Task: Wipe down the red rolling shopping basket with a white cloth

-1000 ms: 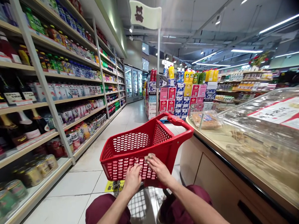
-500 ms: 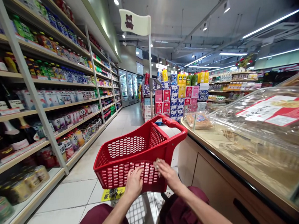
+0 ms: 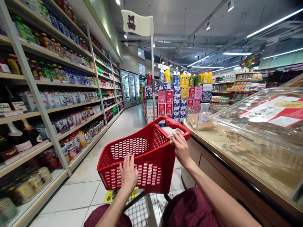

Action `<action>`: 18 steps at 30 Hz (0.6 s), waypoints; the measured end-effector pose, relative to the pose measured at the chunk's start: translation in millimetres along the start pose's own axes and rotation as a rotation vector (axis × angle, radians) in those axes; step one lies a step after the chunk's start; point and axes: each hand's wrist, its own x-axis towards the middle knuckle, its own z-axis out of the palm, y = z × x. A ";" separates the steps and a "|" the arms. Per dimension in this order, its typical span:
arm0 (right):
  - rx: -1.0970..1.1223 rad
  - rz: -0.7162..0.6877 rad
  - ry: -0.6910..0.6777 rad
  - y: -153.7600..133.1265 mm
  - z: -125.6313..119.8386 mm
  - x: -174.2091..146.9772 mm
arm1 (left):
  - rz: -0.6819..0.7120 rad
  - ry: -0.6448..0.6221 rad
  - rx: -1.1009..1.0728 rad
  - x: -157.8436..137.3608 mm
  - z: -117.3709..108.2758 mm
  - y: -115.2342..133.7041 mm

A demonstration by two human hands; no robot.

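A small red shopping cart (image 3: 149, 176) with perforated sides stands in front of me, side on. A pole with a cream bear flag (image 3: 137, 23) rises from it. My right hand (image 3: 181, 149) is closed on a crumpled whitish cloth or tissue (image 3: 175, 135), pressed against the cart's upper rim near the red handle (image 3: 177, 124). My left hand (image 3: 129, 174) rests with outstretched fingers on the near side wall, its fingertips at the top edge. The basket's inside floor is mostly hidden.
Drink shelves (image 3: 65, 85) run along the left. A glass-topped bakery counter (image 3: 222, 155) with plastic-lidded packages stands close on the right. Stacked drink cartons (image 3: 176, 101) and glass-door fridges (image 3: 130, 86) are farther off. A yellow floor sticker (image 3: 109, 196) lies under the cart.
My right hand has moved up and right with the cloth, from the side wall to the rim by the handle. My left hand has shifted slightly left and up, fingers more spread.
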 end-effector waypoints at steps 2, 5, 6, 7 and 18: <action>-0.030 -0.002 -0.036 -14.0 15.1 8.8 | -0.011 -0.085 0.074 -2.2 4.7 -8.4; 0.026 -0.180 -0.222 -51.9 46.3 -3.0 | 0.058 -0.128 0.164 -7.9 10.3 -16.9; 0.031 -0.235 -0.270 -59.5 52.5 -7.2 | 0.064 -0.131 0.186 -9.1 11.2 -18.3; 0.028 -0.266 -0.301 -61.0 54.2 -9.2 | 0.062 -0.138 0.201 -9.8 11.5 -19.1; -0.096 -0.165 -0.247 -25.4 29.5 -1.3 | 0.019 -0.153 0.253 -9.4 13.5 -10.1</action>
